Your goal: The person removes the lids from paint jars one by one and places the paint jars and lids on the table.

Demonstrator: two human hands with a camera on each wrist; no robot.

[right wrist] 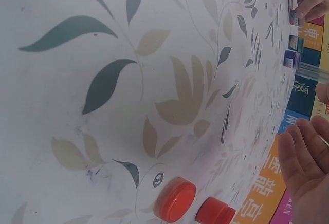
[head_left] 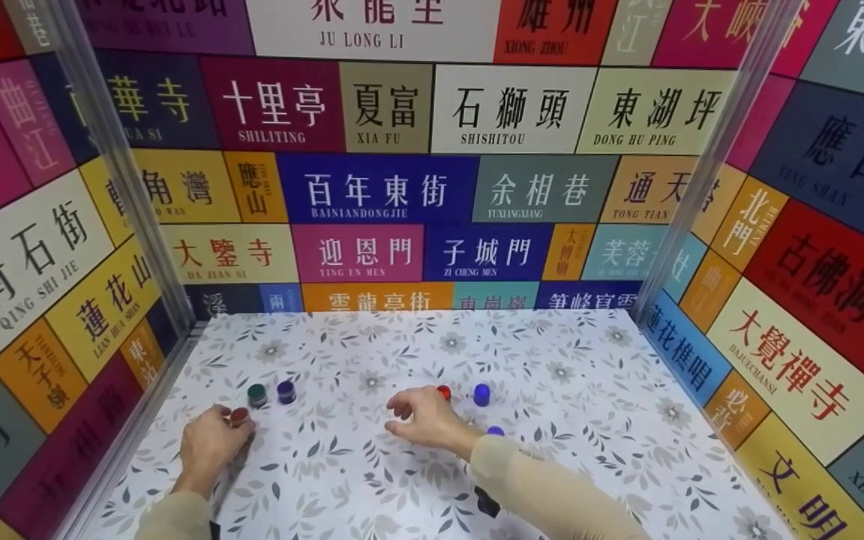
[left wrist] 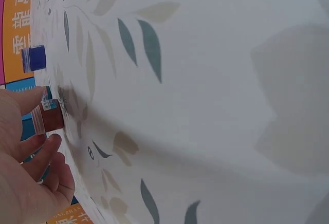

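Note:
My left hand [head_left: 211, 442] has its thumb and fingers curled round a small brown-red paint jar [head_left: 239, 415], at the left of the table. Right behind this jar stand a dark green jar [head_left: 256, 395] and a dark purple jar [head_left: 286, 392]. Over the middle hovers my right hand [head_left: 424, 416], fingers loosely bent and nothing held. A red jar [head_left: 444, 391] is partly hidden behind it. In the right wrist view a round red lid [right wrist: 177, 199] and a red-capped piece [right wrist: 216, 211] lie near that hand.
Right of the right hand stands a blue-violet jar [head_left: 482, 394]; another blue thing [head_left: 495, 431] shows partly behind the forearm. White cloth with a leaf pattern covers the table [head_left: 372, 480]. Walls of coloured sign panels [head_left: 379, 187] enclose the back and sides.

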